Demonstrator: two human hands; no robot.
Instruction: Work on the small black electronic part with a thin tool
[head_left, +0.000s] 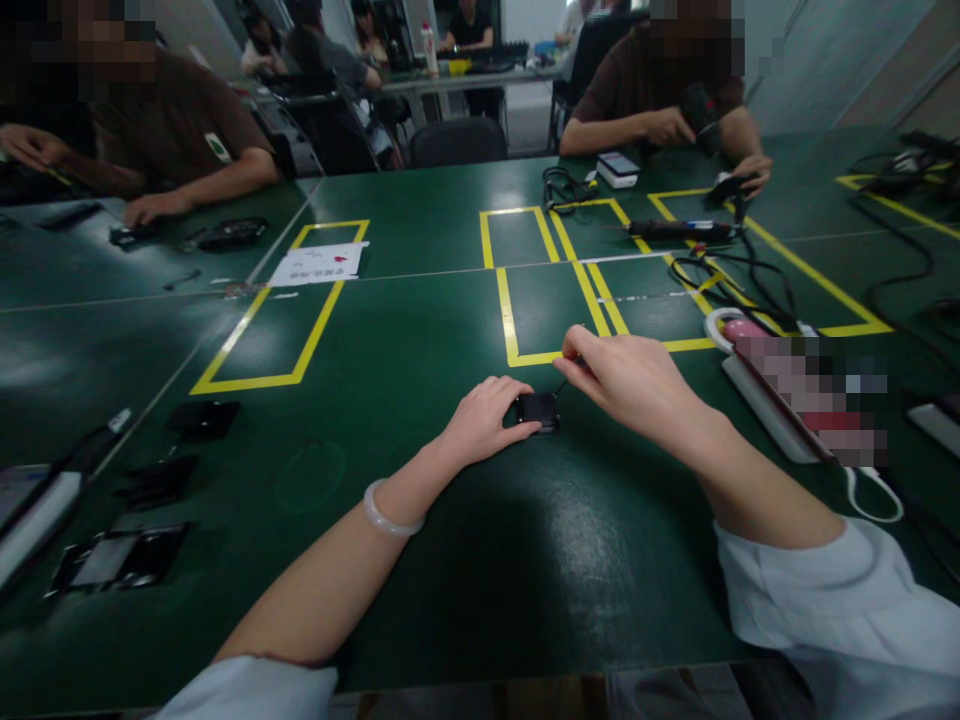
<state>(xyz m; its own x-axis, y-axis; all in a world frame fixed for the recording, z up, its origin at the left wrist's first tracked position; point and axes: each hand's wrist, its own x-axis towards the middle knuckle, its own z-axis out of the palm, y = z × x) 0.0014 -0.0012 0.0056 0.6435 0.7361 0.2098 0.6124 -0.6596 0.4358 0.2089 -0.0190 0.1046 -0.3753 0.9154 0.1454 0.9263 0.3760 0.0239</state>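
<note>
A small black box-shaped part (539, 412) lies on the green table in front of me. My left hand (487, 420) grips it from the left, fingers at its far side and thumb at its near side. Just to the right and above, my right hand (619, 375) is closed in a pinch. A thin dark rod (561, 388) runs from those fingertips down to the part's far right corner. Its upper end is hidden by the fingers, and I cannot tell whether it is a tool or a wire.
Yellow tape outlines (512, 330) mark the green table (420, 600). Black parts (202, 420) and a metal-and-black frame (120, 558) lie at left. At right are a pink-and-white case (780, 390), cables and a black pen-shaped tool (682, 230). Two people work across the table, one holding a drill-like tool (701, 118).
</note>
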